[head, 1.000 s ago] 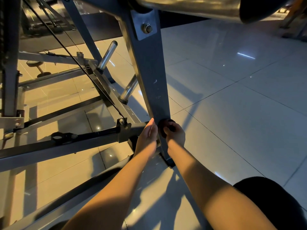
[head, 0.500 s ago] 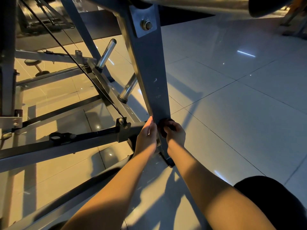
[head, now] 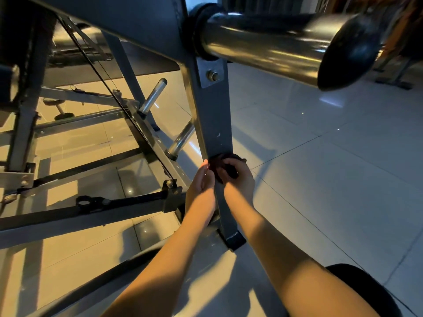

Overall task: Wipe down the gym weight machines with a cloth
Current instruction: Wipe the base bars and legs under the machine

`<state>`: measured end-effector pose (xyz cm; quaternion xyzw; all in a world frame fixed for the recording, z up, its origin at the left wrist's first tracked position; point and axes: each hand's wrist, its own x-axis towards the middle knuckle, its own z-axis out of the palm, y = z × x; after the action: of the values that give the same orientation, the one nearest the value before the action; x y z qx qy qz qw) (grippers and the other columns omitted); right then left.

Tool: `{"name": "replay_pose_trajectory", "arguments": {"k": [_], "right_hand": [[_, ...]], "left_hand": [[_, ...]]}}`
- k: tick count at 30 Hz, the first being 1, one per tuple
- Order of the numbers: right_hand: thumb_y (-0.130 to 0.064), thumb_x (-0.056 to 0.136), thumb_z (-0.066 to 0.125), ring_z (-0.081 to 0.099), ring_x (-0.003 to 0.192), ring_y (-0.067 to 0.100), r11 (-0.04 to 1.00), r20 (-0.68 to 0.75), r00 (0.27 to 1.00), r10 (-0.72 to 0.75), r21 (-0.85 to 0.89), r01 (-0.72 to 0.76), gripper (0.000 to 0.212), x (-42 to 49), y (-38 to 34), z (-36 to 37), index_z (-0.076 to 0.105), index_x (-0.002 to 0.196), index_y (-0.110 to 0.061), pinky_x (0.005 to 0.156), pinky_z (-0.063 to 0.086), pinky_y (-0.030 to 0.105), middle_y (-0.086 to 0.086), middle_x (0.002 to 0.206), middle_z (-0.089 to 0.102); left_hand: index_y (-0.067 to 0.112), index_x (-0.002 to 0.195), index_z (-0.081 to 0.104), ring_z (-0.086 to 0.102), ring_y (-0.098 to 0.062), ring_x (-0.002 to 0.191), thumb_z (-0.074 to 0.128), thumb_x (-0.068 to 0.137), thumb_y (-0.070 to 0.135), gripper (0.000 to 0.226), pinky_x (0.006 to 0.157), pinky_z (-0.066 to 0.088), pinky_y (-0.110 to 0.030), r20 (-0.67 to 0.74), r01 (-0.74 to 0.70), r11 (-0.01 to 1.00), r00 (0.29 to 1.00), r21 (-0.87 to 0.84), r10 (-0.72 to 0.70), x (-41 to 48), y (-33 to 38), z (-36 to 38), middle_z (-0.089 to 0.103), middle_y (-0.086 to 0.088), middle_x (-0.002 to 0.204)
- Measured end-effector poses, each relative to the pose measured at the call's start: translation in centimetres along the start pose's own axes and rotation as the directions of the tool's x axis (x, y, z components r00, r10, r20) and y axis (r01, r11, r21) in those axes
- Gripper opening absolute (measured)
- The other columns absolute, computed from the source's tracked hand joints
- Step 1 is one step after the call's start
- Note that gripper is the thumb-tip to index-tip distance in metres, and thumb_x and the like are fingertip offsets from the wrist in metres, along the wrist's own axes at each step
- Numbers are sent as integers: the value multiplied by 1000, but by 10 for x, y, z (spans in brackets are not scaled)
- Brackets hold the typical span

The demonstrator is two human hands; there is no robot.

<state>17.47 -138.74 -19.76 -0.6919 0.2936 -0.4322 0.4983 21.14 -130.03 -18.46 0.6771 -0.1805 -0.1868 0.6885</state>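
Right hand (head: pixel 238 173) curled round dark cloth (head: pixel 220 164), pressed low on grey upright (head: pixel 215 124); cloth mostly hidden under its fingers. Left hand (head: pixel 201 181) flat against upright's left edge, fingers straight, palm side hidden

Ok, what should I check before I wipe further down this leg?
1. Is the cloth on the grey leg: ok.
2. Does the right hand grip the cloth: ok.
3. Does the left hand, at the leg's left edge, hold the cloth too: cannot tell.
4. Is the path bare down to the foot cap: ok.
5. Is there headroom: not ok, the chrome bar sticks out overhead.
6. Is the leg above clean: cannot tell, the light is dim.
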Motion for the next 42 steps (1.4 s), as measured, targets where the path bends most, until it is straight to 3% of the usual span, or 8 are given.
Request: {"name": "replay_pose_trajectory", "arguments": {"k": [4,12,17,20,24,32,38,42], "right_hand": [[-11,89,72,67,92,4,973,-2,975,220,73,-220,32,-3,6,-1,68,80,-42,93,58,45,-26,85,70],[-4,89,71,54,97,-20,994,19,994,-104,34,103,31,5,-38,2,64,103,-31,87,43,3,-26,103,59],[-1,87,71,62,86,-11,991,42,990,134,12,-134,32,-5,-9,-1,65,91,-31,87,59,26,-24,94,64],[-2,87,72,57,89,-20,1000,34,999,18,6,-18,28,4,-31,-6,61,101,-24,75,48,5,-25,97,62],[-8,90,72,55,102,-17,984,42,985,-168,62,165,29,15,-70,-1,62,105,-30,85,44,3,-27,105,60],[-10,89,72,59,98,-8,998,46,999,-3,-65,6,26,6,-34,-8,67,103,-31,98,54,34,-19,106,66],[-4,91,69,53,105,-16,975,71,972,-222,-13,223,31,19,-80,-3,68,109,-30,95,42,5,-20,111,61],[-1,91,68,58,101,-14,994,41,994,-98,44,96,40,4,-58,1,62,99,-39,95,47,11,-25,105,61]], "left_hand": [[21,146,51,46,1,127,47,107,28,40,91,38,-1,-13,2,1000,1000,-26,-2,4,2,-3,54,9,142],[35,138,56,59,-14,125,49,100,49,42,112,43,-47,-18,22,998,1000,-54,-23,15,6,-6,66,3,132],[35,141,53,54,-8,131,50,105,36,37,114,42,-42,-6,-3,997,1000,-72,2,11,9,-6,59,10,140],[32,142,54,53,-7,131,46,106,35,36,112,41,-33,-15,-3,996,1000,-84,2,8,14,-5,61,9,139],[38,131,59,63,10,100,44,106,37,29,86,49,-22,-28,-37,995,999,-94,35,8,24,-8,70,25,104],[35,146,50,49,-5,134,42,105,44,43,113,41,-35,9,-97,991,995,-91,98,4,23,-12,55,14,145],[40,129,58,62,6,112,43,105,39,29,96,49,-24,20,-57,986,998,-155,61,9,25,-13,68,22,117],[43,133,56,57,0,122,43,104,44,32,107,45,-32,22,-47,990,998,-135,51,12,25,-14,63,26,122]]}}
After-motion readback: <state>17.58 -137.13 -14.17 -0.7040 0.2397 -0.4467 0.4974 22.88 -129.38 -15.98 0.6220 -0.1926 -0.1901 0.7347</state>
